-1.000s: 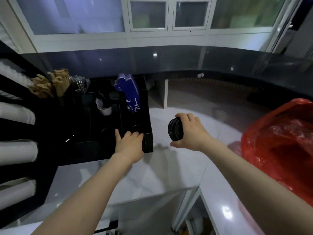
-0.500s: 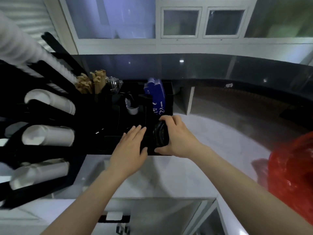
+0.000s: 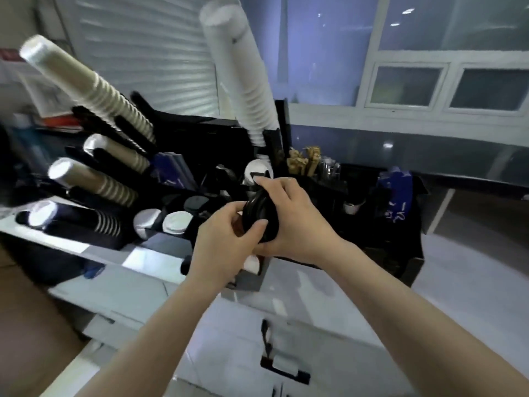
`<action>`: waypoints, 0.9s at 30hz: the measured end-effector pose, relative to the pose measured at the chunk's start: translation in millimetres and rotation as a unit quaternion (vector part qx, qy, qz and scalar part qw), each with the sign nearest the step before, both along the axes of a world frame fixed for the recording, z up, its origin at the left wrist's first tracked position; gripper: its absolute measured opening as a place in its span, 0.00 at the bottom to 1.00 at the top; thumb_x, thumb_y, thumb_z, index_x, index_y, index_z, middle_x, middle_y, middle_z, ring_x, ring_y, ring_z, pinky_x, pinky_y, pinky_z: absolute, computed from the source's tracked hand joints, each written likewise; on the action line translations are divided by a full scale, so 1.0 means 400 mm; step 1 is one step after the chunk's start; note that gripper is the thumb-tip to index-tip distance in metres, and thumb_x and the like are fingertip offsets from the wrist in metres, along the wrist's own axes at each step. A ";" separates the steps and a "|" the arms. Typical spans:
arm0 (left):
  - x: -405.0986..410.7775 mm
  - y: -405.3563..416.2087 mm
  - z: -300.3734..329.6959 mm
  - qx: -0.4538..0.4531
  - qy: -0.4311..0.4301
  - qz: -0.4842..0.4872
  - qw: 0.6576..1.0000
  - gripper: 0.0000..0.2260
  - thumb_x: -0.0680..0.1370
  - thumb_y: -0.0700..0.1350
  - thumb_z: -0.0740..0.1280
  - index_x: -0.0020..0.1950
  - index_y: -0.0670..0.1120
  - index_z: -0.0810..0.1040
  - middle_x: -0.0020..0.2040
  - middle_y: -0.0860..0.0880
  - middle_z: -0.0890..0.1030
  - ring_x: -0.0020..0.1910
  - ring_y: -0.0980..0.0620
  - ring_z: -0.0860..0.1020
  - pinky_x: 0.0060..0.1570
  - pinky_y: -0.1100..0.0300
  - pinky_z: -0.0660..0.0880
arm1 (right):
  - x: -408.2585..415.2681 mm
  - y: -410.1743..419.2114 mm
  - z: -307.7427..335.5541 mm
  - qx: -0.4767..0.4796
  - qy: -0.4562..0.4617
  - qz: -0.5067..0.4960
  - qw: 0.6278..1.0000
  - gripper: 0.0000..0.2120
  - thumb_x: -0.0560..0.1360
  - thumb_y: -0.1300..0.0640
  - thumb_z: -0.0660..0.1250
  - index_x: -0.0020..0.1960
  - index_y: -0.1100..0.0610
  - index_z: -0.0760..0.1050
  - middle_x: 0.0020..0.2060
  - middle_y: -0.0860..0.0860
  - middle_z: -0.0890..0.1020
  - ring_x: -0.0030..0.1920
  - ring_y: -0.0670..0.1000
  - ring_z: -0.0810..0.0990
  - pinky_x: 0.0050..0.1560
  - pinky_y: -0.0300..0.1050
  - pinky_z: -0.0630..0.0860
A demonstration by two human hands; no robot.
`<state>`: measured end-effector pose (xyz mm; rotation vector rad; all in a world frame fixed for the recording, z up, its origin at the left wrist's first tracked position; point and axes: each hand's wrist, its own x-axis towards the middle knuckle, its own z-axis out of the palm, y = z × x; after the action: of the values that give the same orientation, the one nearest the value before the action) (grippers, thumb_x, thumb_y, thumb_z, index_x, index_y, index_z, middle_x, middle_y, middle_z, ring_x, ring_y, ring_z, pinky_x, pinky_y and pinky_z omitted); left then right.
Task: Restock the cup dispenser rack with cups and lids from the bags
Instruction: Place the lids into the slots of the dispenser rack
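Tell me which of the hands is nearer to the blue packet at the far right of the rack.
Right. The right hand, holding the black lids, is nearer the blue packet; the left hand grips them from the far side.

Both hands cover most of the black lids [image 3: 259, 213]. The cups [image 3: 86, 81] on the left look blurry. The blue pack's [image 3: 396, 196] writing is too small to read.
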<state>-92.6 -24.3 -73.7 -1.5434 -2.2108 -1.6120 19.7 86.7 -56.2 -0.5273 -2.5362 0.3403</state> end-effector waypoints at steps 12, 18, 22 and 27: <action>-0.404 -0.370 -0.009 -0.044 -0.070 0.045 0.996 0.06 0.76 0.45 0.67 0.50 0.46 0.80 0.37 0.50 0.81 0.39 0.50 0.79 0.45 0.51 0.76 | -0.422 -0.365 -0.069 -0.008 0.071 0.014 0.997 0.51 0.60 0.50 0.80 0.75 0.46 0.55 0.67 0.49 0.59 0.66 0.54 0.64 0.62 0.52 0.72; -0.542 -0.356 -0.046 -0.051 -0.102 0.031 0.993 0.05 0.76 0.46 0.66 0.49 0.54 0.79 0.38 0.57 0.81 0.37 0.58 0.78 0.44 0.58 0.75 | -0.562 -0.381 -0.116 0.015 0.049 -0.047 0.998 0.51 0.63 0.50 0.79 0.77 0.51 0.53 0.71 0.53 0.57 0.69 0.57 0.59 0.64 0.52 0.68; -0.633 -0.299 -0.100 -0.081 -0.106 0.013 0.991 0.07 0.75 0.47 0.66 0.52 0.51 0.81 0.39 0.55 0.82 0.37 0.58 0.78 0.45 0.56 0.76 | -0.646 -0.348 -0.180 0.005 0.034 -0.092 0.995 0.50 0.66 0.51 0.77 0.77 0.51 0.50 0.71 0.53 0.59 0.68 0.56 0.58 0.65 0.51 0.68; -0.739 -0.197 -0.149 -0.139 -0.078 -0.035 0.987 0.14 0.77 0.48 0.65 0.62 0.50 0.77 0.47 0.54 0.81 0.46 0.56 0.80 0.48 0.59 0.75 | -0.720 -0.280 -0.255 -0.066 0.074 -0.191 0.977 0.42 0.67 0.54 0.75 0.74 0.45 0.57 0.72 0.51 0.58 0.69 0.56 0.57 0.65 0.54 0.69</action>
<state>-388.1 -102.9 -133.3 -1.6228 -2.5892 -1.5465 -268.5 -25.5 -158.3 -0.9836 -2.2165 0.3879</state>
